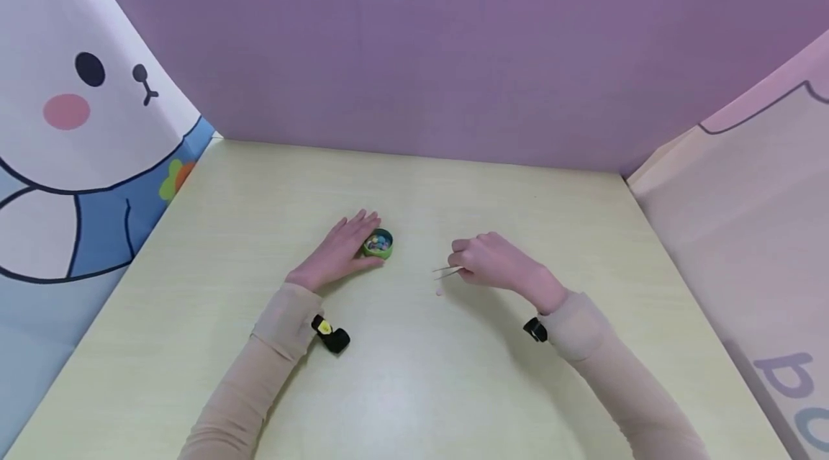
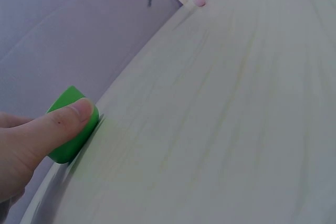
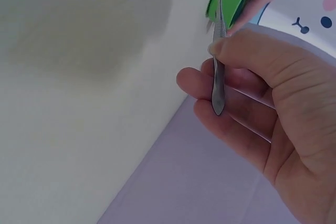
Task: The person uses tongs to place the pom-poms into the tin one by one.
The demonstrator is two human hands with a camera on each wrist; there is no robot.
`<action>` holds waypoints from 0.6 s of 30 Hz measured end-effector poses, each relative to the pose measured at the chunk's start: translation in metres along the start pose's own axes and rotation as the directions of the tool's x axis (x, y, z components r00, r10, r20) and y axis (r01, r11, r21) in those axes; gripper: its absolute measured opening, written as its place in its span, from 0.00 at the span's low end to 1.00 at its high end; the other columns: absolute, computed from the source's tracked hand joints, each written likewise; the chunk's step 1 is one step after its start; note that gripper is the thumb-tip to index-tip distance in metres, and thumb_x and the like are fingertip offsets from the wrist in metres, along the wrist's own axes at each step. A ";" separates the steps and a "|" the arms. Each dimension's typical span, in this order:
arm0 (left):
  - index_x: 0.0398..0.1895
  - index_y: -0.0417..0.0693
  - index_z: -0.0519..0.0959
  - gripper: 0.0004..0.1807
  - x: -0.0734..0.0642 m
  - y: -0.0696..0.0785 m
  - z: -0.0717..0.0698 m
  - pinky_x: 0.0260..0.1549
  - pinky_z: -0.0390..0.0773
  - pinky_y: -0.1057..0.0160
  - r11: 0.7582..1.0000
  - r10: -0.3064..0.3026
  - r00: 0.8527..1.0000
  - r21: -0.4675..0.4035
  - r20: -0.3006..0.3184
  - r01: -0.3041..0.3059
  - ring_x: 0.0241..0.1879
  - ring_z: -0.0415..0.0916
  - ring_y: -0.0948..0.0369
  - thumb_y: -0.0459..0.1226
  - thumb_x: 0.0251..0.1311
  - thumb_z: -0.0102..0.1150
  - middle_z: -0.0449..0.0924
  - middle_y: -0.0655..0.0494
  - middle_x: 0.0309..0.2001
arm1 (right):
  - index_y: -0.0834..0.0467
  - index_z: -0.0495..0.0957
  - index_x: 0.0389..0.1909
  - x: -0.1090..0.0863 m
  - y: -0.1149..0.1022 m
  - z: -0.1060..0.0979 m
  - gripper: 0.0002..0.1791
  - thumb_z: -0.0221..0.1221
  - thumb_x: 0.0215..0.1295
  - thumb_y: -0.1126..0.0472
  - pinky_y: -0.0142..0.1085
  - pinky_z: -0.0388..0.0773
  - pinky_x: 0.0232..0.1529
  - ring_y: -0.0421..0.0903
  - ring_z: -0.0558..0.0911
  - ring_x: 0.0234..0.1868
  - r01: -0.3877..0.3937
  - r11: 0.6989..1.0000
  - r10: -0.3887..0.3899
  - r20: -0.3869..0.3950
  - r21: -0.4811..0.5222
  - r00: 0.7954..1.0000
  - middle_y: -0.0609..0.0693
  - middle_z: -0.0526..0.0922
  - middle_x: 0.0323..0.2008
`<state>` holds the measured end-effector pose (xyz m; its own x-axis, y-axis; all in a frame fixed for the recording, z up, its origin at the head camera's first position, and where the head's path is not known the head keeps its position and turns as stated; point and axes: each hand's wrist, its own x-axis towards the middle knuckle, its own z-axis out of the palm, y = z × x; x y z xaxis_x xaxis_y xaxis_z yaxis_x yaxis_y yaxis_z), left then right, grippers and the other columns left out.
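A small round green container [image 1: 378, 244] with several coloured beads inside stands on the pale table [image 1: 414, 381]. My left hand [image 1: 352, 244] holds it between the thumb [image 2: 63, 124] and the fingers; its green wall [image 2: 73, 103] shows under the thumb. My right hand [image 1: 486, 260] pinches metal tweezers [image 1: 447, 271], whose tips point left toward the container. Those tweezers [image 3: 218, 72] lie along the right fingers, with the container [image 3: 227, 3] beyond them. A tiny pink bead [image 1: 440, 292] lies on the table just below the tweezer tips, and the same bead [image 2: 199, 1] appears near the tips.
Purple wall [image 1: 414, 50] closes the back of the table. A cartoon-printed panel [image 1: 78, 129] stands on the left and a pink panel [image 1: 745, 230] on the right. Black wrist cameras [image 1: 332, 336] sit on both sleeves.
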<state>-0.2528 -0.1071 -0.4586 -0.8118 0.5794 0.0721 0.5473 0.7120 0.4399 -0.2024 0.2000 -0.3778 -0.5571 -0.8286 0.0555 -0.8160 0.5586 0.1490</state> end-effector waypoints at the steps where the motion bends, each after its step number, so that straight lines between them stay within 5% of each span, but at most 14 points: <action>1: 0.77 0.42 0.54 0.48 -0.001 0.000 0.000 0.80 0.42 0.43 1.000 -0.002 1.000 0.001 0.003 0.002 0.80 0.43 0.47 0.56 0.62 0.61 0.49 0.45 0.79 | 0.53 0.81 0.24 -0.002 -0.001 0.001 0.08 0.63 0.53 0.70 0.23 0.53 0.17 0.35 0.56 0.18 0.002 1.000 -0.002 0.007 0.004 1.000 0.43 0.73 0.21; 18: 0.78 0.42 0.53 0.48 0.000 0.001 -0.001 0.80 0.41 0.43 1.000 -0.009 1.000 0.008 0.008 0.009 0.80 0.42 0.48 0.56 0.62 0.61 0.49 0.46 0.80 | 0.53 0.84 0.26 -0.015 -0.009 0.010 0.06 0.66 0.53 0.68 0.22 0.61 0.17 0.33 0.62 0.18 0.018 1.000 -0.019 0.028 0.025 0.999 0.42 0.74 0.22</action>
<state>-0.2522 -0.1074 -0.4570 -0.8152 0.5759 0.0611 0.5415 0.7205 0.4331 -0.1885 0.2078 -0.3901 -0.5458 -0.8375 0.0252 -0.8294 0.5443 0.1256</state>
